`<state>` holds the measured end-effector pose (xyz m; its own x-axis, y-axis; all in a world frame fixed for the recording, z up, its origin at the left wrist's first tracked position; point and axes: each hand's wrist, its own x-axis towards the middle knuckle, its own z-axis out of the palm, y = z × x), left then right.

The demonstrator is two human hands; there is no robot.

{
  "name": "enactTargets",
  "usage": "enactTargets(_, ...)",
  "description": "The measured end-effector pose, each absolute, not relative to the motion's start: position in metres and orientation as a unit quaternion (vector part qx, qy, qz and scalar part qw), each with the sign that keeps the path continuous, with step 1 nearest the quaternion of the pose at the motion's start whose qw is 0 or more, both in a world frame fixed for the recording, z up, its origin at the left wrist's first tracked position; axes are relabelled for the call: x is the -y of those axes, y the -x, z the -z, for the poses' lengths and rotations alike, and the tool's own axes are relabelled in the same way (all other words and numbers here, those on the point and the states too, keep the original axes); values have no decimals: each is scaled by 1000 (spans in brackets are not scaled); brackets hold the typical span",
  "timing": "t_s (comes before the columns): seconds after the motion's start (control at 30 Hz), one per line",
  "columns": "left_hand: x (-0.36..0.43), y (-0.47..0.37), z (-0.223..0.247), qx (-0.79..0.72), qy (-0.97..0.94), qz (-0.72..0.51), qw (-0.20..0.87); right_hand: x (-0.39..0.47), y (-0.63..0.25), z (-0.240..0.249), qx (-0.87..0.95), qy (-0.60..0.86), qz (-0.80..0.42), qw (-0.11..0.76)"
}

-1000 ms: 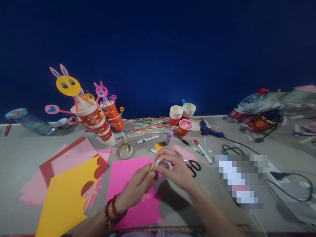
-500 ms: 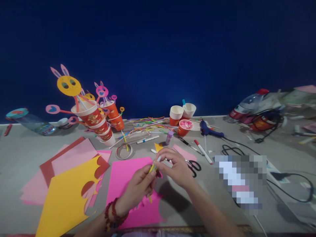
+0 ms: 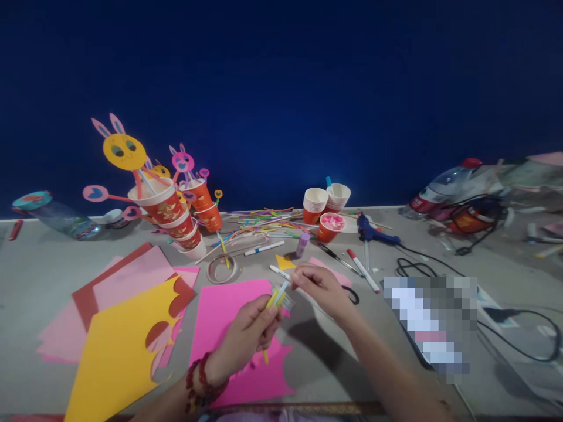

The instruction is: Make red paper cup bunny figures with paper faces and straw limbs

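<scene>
Beyond the far edge of your table (image 3: 24,281) rose a dark blue wall (image 3: 281,105). Near that edge you had a blue-lidded bottle (image 3: 68,220) at the left and a red-capped bottle (image 3: 442,190) at the right; a black plug (image 3: 499,315) lay toward the right edge.

- Left of the glue stick (image 3: 302,245): tape roll (image 3: 220,281)
- Right of it: glue gun (image 3: 375,235)
- Behind it, leftward: loose rods (image 3: 264,218)
- Before it: held rods (image 3: 271,298) above a sheet (image 3: 226,310)

Dark blue wall (image 3: 272,105), possibly fabric, grey tabletop (image 3: 26,281) against it, dim light
</scene>
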<state>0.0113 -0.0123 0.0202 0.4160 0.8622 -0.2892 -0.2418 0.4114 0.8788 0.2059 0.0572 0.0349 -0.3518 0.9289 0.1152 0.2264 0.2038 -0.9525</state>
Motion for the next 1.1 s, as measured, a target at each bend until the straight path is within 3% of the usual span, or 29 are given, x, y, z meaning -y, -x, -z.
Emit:
enactTargets(0.13, 14, -12, -15, -402, -456, -344, 716, -65, -207, -29, 681, 411, -555, 244)
enactTargets(0.27, 15, -9, -12, -419, -546, -298, 662, -70, -203, -30, 658, 435, -588, 178)
enactTargets(0.57, 10, -11, -26, -442, -687, -246, 521, -71, -199, -39, 591, 419, -657, 206)
enactTargets(0.77, 10, -13, -25, -432, -681, -235, 542, -68, -190, -36, 580, 423, -645, 262)
enactTargets(1.1, 15, -10, -16, -433, -651, -235, 577, -68, -181, -39, 587, 422, -642, 256)
